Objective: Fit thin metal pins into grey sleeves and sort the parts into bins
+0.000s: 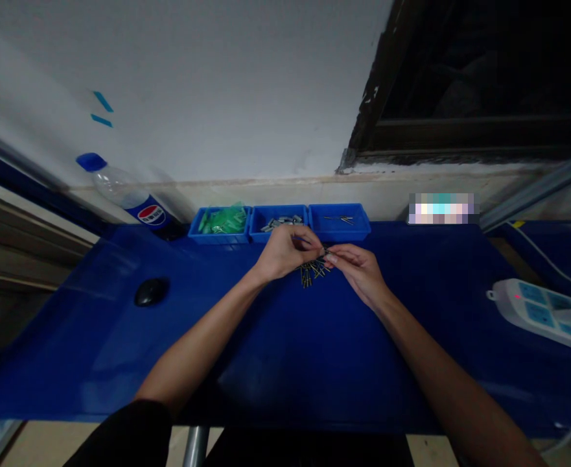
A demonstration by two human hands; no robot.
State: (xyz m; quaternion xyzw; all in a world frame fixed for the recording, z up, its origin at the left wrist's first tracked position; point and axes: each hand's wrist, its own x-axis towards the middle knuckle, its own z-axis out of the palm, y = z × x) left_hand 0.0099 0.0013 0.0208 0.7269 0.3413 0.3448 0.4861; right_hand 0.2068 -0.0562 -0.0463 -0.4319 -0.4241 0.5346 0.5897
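My left hand [288, 251] and my right hand [358, 267] meet fingertip to fingertip above the middle of the table. Both are pinched closed around something small and dark that I cannot make out. Just below the fingers lies a loose pile of thin brass-coloured metal pins [307, 275]. Behind the hands stand three blue bins in a row. The left bin [194, 237] holds green plastic pieces [224, 219], the middle bin [256, 238] grey metal cylinders [275, 223], and the right bin [348, 233] a few thin metal pins [343, 220].
On the blue table [285, 363], a black mouse [151, 292] lies to the left. A cola bottle [139, 202] leans in view at the back left. At the right edge sits a white power strip [513, 301] with a red light. A wall [217, 97] closes off the back.
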